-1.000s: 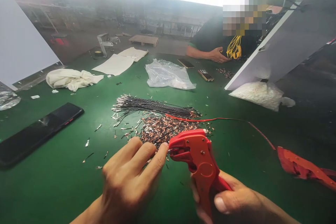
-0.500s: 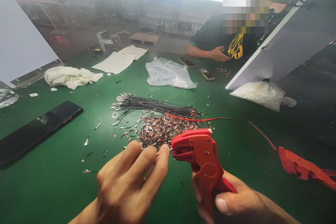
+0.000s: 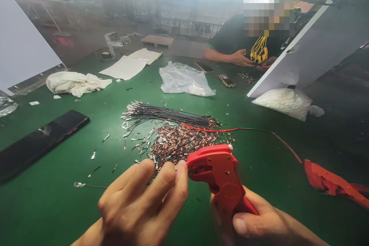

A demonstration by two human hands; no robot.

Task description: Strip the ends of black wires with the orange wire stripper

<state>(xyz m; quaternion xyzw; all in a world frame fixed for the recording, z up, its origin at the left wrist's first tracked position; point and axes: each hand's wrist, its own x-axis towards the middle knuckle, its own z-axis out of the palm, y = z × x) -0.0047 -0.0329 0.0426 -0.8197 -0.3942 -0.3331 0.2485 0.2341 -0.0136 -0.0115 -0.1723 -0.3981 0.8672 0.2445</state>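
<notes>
Phone (image 3: 43, 144) lies cut off by the left edge of view. Thin wire (image 3: 93, 186), its far part hidden, runs into the left hand (image 3: 144, 200), whose fingers (image 3: 181, 184) pinch it just beside red pliers (image 3: 226, 182). The right hand (image 3: 256, 219) grips these above the worktop (image 3: 276, 148), its fingers largely covered by them.

Green table (image 3: 57, 203): wire bundle (image 3: 170, 114), clippings pile (image 3: 177, 142), white cloth (image 3: 75, 83), clear bag (image 3: 184, 78).

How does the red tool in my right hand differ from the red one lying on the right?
The held tool is in your right hand; the other tool lies on the green table. The held tool is roughly upright, head up; the other tool lies flat. Both are mainly red.
</notes>
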